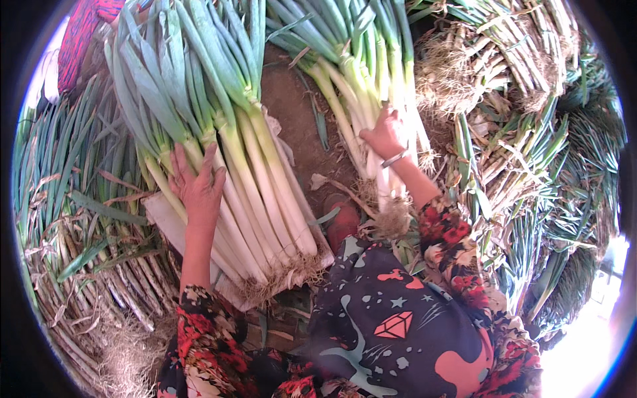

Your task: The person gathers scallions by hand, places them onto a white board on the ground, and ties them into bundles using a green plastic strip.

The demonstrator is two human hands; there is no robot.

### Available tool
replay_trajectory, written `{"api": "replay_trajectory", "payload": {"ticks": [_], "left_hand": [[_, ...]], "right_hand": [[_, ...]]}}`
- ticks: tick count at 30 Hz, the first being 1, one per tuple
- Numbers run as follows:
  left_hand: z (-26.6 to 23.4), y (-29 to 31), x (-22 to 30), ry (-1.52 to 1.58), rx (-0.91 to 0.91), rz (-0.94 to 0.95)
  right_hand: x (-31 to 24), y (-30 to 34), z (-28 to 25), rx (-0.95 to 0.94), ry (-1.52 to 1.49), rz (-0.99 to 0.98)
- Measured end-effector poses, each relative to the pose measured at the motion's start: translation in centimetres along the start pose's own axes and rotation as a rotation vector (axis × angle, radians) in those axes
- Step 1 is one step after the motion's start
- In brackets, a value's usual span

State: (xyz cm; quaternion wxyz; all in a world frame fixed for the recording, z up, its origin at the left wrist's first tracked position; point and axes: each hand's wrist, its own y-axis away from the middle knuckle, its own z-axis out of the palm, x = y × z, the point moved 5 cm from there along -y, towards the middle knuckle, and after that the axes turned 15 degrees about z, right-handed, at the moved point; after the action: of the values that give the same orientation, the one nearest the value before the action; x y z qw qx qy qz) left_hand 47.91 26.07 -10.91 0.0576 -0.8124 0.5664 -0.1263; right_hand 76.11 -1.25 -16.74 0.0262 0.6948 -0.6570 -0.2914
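Note:
A row of long green onions [249, 192], white-stemmed with blue-green tops, lies side by side on a pale board [159, 211]. My left hand [197, 186] rests on the row's left part, its fingers spread over the stems where white turns green. To the right, a looser bunch of green onions [361, 79] lies on the ground. My right hand [387, 138], with a band at the wrist, has its fingers curled round a green onion stem [383, 182] in that bunch. The roots [393, 217] hang below this hand. Its fingertips are partly hidden among the stalks.
Heaps of untrimmed onions with dry leaves lie on the left [99, 239] and on the right [517, 159]. A rooty pile [458, 73] is at the upper right. Brown soil [298, 113] shows between the bunches. A dark printed apron [398, 318] covers my lap.

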Motion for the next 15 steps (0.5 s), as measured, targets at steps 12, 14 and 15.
{"api": "replay_trajectory", "payload": {"ticks": [12, 14, 15], "left_hand": [[-0.7, 0.5, -2.7, 0.110, -0.300, 0.175], [-0.5, 1.1, -3.1, 0.100, -0.315, 0.185], [-0.4, 1.3, -3.3, 0.097, -0.308, 0.182]], "right_hand": [[-13.9, 9.0, -10.8, -0.456, -0.866, -0.487], [-18.5, 12.1, -9.7, -0.495, -0.869, -0.581], [-20.2, 14.2, -8.6, -0.489, -0.729, -0.532]]}}
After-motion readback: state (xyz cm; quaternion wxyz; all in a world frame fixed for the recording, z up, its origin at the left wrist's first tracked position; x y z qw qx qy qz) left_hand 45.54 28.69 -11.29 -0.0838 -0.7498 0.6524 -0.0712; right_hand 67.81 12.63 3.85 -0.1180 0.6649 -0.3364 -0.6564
